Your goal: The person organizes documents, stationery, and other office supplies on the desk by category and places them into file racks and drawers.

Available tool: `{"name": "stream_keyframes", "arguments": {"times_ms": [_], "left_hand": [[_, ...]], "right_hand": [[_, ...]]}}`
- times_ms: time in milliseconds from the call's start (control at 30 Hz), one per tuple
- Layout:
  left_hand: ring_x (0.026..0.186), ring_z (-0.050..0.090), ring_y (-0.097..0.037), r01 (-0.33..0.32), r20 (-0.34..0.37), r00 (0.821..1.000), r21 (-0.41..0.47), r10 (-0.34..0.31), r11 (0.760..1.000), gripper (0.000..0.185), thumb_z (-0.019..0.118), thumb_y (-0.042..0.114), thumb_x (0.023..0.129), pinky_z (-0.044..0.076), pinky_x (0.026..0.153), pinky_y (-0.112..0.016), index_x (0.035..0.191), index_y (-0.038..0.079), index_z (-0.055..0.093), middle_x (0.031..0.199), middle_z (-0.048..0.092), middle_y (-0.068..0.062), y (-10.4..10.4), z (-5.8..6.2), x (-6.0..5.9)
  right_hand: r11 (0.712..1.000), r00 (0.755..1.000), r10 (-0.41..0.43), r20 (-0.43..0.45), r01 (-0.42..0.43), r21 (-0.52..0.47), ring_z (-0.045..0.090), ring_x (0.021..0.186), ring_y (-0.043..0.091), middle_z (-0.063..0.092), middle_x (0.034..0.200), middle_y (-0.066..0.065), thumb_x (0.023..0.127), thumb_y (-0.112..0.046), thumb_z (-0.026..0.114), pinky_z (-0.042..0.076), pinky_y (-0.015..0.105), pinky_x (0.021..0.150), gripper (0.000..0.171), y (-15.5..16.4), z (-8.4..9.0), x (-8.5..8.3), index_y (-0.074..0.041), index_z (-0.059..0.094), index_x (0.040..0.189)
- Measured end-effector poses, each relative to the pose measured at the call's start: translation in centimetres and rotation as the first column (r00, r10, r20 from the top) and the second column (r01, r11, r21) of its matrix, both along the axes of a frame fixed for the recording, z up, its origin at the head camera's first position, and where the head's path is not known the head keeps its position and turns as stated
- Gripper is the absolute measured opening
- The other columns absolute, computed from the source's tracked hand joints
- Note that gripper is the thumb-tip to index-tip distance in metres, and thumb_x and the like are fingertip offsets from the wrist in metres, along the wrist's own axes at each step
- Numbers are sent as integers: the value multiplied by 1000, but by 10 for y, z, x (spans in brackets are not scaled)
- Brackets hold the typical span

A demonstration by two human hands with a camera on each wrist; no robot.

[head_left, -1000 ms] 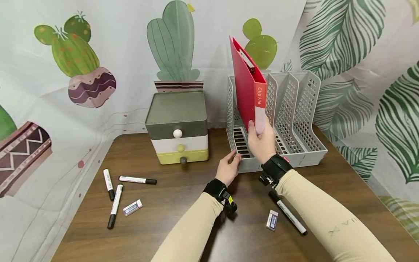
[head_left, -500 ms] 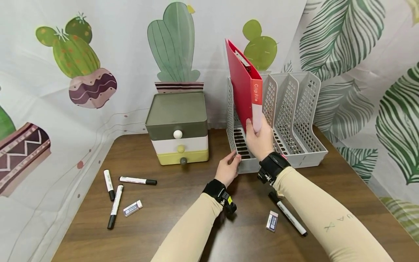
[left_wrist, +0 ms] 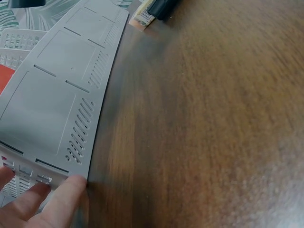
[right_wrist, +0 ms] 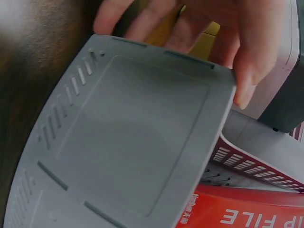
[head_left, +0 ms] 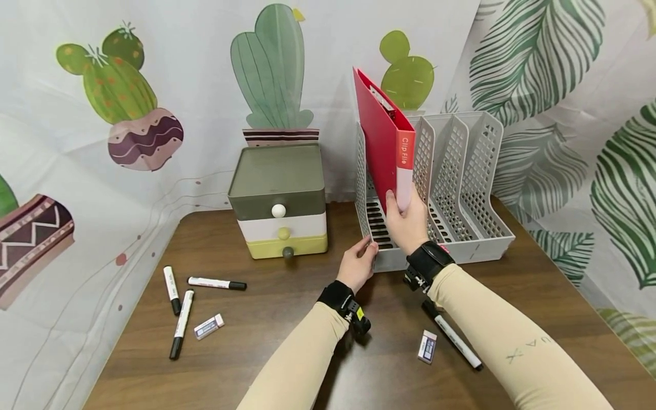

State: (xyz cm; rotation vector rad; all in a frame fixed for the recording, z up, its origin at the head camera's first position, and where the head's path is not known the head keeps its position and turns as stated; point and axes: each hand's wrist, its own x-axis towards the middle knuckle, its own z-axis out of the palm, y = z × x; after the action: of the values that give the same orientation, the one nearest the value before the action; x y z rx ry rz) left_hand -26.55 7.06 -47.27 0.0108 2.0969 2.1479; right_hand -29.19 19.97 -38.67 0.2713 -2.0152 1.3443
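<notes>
The right hand [head_left: 408, 221] grips the lower end of a red clip file [head_left: 385, 142] by its spine, thumb on one cover and fingers wrapped round the other. The file stands nearly upright, tilted a little away from the hand, its bottom edge inside the leftmost slot of the grey file rack [head_left: 476, 171] just ahead of that hand. The left hand [head_left: 359, 265] is just beside and below the right one, its fingers curled over the rack's front left corner, thumb against the low front wall.

The clip file looks stiff and fairly light, with smooth, somewhat slick covers. Held low on the spine, its tall upper part could swing, so a firm pinch near the spine's middle would probably steady it better. The rack is light perforated plastic and would likely slide on the wooden table [head_left: 266, 341] unless braced.

Behind the right wrist lie a marker [head_left: 453, 336] and an eraser [head_left: 426, 347]. To the left of the left hand stands a three-drawer desk organiser [head_left: 278, 199], with more markers [head_left: 176, 322] beyond.
</notes>
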Motion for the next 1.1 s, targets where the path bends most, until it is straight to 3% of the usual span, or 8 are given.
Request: {"name": "stream_keyframes", "arguments": {"times_ms": [333, 467, 733, 1100], "left_hand": [[65, 48, -5, 2, 19, 1000, -12, -1, 1000, 51, 58, 32, 110, 48, 60, -21, 157, 12, 54, 136, 69, -19, 0, -2, -3], [66, 48, -6, -3, 15, 1000, -22, 3, 1000, 51, 59, 32, 110, 49, 61, -22, 156, 12, 54, 133, 71, -16, -1, -1, -3], [84, 60, -12, -7, 7, 1000, -36, 7, 999, 51, 62, 33, 107, 54, 62, -26, 154, 14, 58, 125, 74, -8, 1, -6, -6], [86, 60, -12, -10, -5, 1000, -48, 10, 999, 50, 61, 33, 108, 57, 67, -30, 155, 14, 57, 131, 73, -10, 0, -10, -6]], "right_hand": [[1000, 999, 1, -35, 0, 10, 67, 105, 39, 70, 116, 28, 105, -9, 61, 52, 52, 91, 30, 1, -8, 2, 5, 60, 131], [1000, 1000, -5, 6, 5, 31, 67, 107, 41, 69, 119, 29, 105, -11, 61, 52, 55, 92, 34, 1, -13, -1, 6, 60, 135], [997, 993, -35, 115, 27, 72, 66, 106, 44, 69, 116, 29, 105, -14, 61, 51, 58, 91, 33, 7, -34, -5, 4, 60, 133], [985, 992, -23, 122, 2, 171, 68, 111, 47, 69, 126, 30, 104, -13, 62, 53, 62, 89, 48, 10, -54, 3, 1, 53, 149]]}}
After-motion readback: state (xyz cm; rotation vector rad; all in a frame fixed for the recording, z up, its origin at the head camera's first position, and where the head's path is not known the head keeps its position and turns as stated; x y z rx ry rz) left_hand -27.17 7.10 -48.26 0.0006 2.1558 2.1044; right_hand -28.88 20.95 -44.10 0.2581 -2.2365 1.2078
